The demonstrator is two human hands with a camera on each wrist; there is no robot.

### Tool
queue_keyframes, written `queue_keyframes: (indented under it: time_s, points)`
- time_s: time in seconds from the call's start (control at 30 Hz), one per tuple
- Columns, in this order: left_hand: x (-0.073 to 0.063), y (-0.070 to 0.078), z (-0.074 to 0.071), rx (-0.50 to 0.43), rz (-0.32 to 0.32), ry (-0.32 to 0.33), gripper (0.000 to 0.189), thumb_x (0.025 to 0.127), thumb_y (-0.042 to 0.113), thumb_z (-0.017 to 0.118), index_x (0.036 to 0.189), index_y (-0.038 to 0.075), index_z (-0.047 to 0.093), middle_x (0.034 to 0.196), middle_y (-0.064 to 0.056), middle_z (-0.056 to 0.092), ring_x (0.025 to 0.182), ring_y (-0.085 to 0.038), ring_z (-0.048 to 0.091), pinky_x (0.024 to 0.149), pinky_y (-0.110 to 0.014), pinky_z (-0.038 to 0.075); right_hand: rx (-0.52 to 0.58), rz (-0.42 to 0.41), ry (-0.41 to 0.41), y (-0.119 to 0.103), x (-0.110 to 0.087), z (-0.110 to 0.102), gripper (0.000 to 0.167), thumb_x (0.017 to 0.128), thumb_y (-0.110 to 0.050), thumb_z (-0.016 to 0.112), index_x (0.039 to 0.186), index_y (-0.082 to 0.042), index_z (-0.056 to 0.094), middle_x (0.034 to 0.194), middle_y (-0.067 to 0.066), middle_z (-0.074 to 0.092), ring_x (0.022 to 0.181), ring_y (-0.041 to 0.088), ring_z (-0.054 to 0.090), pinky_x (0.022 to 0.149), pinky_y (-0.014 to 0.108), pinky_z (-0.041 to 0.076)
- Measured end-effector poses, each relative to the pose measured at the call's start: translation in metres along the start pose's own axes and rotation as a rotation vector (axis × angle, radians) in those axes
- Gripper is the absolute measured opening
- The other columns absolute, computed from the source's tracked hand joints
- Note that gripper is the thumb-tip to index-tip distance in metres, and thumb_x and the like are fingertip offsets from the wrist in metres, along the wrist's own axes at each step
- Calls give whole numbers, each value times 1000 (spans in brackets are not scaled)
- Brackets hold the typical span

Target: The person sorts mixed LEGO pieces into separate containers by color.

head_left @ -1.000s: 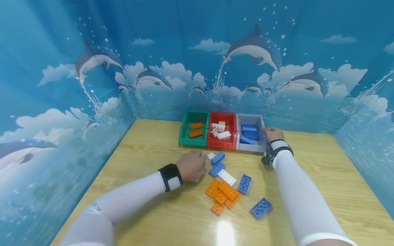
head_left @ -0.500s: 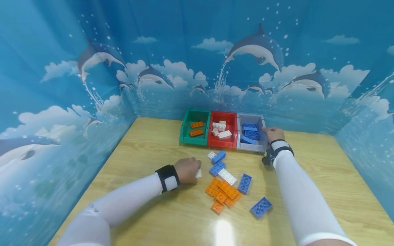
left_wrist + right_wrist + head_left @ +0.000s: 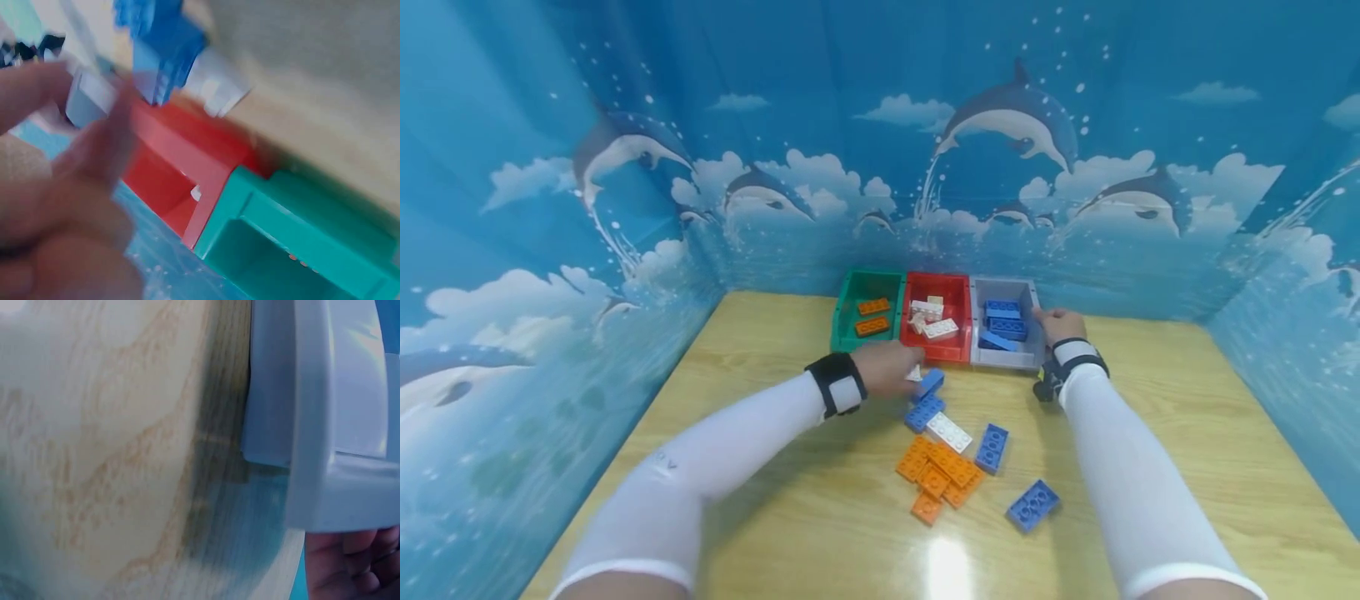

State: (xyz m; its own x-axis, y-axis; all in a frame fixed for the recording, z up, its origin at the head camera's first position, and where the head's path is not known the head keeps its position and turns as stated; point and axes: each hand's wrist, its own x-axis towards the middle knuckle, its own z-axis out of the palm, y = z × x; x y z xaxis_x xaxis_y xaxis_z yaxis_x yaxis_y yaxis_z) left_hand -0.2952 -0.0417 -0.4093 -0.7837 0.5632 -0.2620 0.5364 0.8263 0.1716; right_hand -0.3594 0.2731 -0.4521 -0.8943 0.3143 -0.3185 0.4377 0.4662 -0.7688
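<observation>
L hand [image 3: 887, 367] shifted to red bin [image 3: 951, 351], pinching white brick [image 3: 89, 95] | bin already holds white bricks [image 3: 941, 328] | R hand [image 3: 1060, 326] grips grey bin [image 3: 1004, 358]

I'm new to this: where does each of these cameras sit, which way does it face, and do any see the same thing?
Head: worn on the head, facing forward and down at the table and dolphin backdrop; left hand, right hand and white-sleeved arms show.
Left wrist: faces the red bin and green bin; blurred left fingers show, pinching a white brick.
Right wrist: faces the table and grey bin; right fingers show at the lower right edge.
Shared: head and left wrist both see the red and green bins.
</observation>
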Motion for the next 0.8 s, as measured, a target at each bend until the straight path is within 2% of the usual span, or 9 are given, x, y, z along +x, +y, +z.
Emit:
queue_keyframes:
  time_s: [0.07, 0.17, 0.2, 0.3, 0.43, 0.5, 0.6, 0.73, 0.8]
  points:
    - [16, 3, -8, 31, -3, 75, 47, 92, 54, 62, 122, 17, 62, 80, 7, 67, 68, -10, 60, 62, -25, 49, -4, 3, -3, 1, 2, 1, 66, 102, -52, 40, 146, -3, 43, 147, 22, 45, 132, 40, 45, 105, 52, 43]
    - [43, 3, -15, 99, 4, 197, 51, 95, 58, 50, 122, 16, 61, 76, 6, 65, 68, -11, 60, 63, -26, 49, 8, -3, 6, 0, 1, 1, 65, 102, -52, 41, 145, -3, 44, 146, 22, 46, 131, 40, 45, 104, 52, 43]
    - [52, 2, -15, 109, -4, 219, 48, 96, 55, 48, 119, 15, 60, 79, 6, 65, 72, -11, 59, 66, -27, 50, 14, -4, 9, -1, -1, 1, 65, 102, -51, 42, 145, -2, 44, 146, 22, 46, 131, 40, 46, 104, 52, 43]
    - [79, -3, -14, 184, -10, 245, 48, 97, 51, 49, 126, 15, 57, 101, 0, 65, 91, -15, 58, 82, -32, 52, 26, -6, 15, -3, -4, 2, 65, 102, -50, 43, 145, -2, 44, 146, 23, 46, 132, 40, 46, 105, 52, 42]
    - [106, -11, -6, 334, -21, 225, 53, 96, 51, 57, 136, 17, 52, 129, -3, 59, 116, -21, 51, 102, -42, 45, 21, -12, 22, -5, -6, 2, 64, 102, -49, 43, 145, -2, 43, 147, 23, 46, 132, 40, 45, 106, 52, 42]
    - [116, -14, -1, 384, -27, 213, 55, 94, 48, 62, 139, 18, 50, 135, -4, 57, 124, -23, 48, 107, -44, 42, 15, -17, 29, -4, -5, 2, 64, 102, -49, 43, 145, -2, 43, 146, 23, 46, 132, 40, 45, 106, 52, 42]
    - [124, -18, 5, 405, -35, 200, 64, 93, 43, 66, 147, 18, 43, 146, -5, 49, 139, -25, 39, 114, -46, 35, 6, -32, 32, -4, -5, 3, 65, 102, -48, 43, 145, -1, 43, 146, 23, 47, 132, 40, 46, 106, 52, 42]
    - [125, -19, 6, 341, -44, 222, 71, 94, 40, 66, 153, 18, 34, 157, -5, 37, 150, -26, 22, 119, -48, 25, 9, -25, 26, -4, -5, 2, 65, 102, -49, 43, 146, -1, 42, 147, 23, 46, 133, 40, 45, 107, 52, 41]
    - [122, -19, 4, 303, -33, 254, 68, 95, 37, 65, 152, 16, 36, 157, -5, 38, 150, -25, 22, 120, -46, 23, 13, -15, 28, -3, -5, 0, 65, 102, -50, 42, 146, -2, 43, 146, 22, 46, 132, 40, 46, 106, 52, 42]
